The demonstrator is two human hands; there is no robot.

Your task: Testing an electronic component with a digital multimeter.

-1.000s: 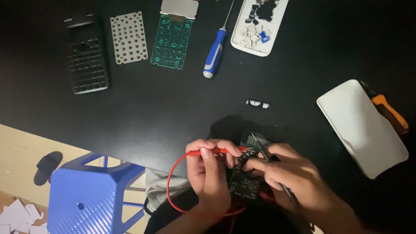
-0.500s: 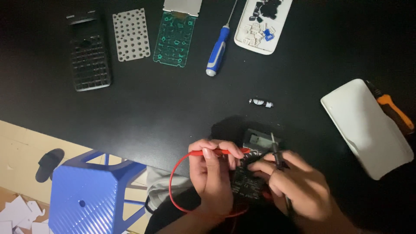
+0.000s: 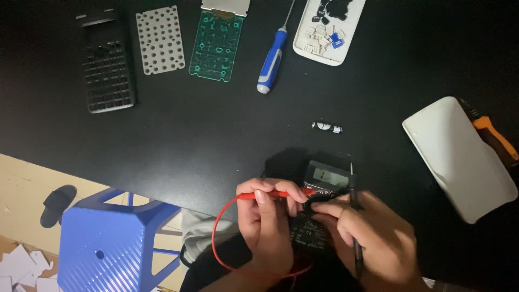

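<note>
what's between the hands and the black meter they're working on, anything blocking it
Nothing visible. The left hand holds the red probe at the black meter, and the right hand, with the black probe, rests its fingers on the meter's body. The small battery lies apart, farther up the table.

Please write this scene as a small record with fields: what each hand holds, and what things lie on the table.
left hand: grips red probe with its red wire
right hand: holds black probe, fingers on multimeter
table: black
far edge: black keypad frame, white perforated sheet, green circuit board, blue screwdriver, white tray of small parts
middle: small battery
below table: blue stool
</note>
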